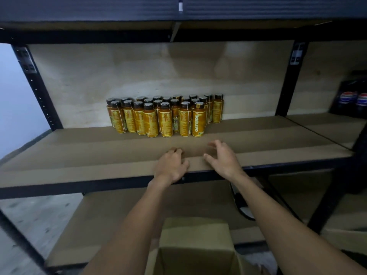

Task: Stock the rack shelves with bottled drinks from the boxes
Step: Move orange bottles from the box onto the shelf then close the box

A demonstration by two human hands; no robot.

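Now | left hand (171, 165), right hand (222, 157): fingers apart | cylindrical orange bottles (164, 120) | flat brown shelf (79, 151)

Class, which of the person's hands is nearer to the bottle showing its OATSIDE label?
Right. The right hand is just in front of the OATSIDE bottle; the left hand sits farther back and left, by the shelf edge.

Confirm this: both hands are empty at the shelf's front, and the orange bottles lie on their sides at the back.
Not quite. In the head view the orange bottles stand upright, caps up, at the back of the shelf. The left hand and right hand are indeed empty at its front.
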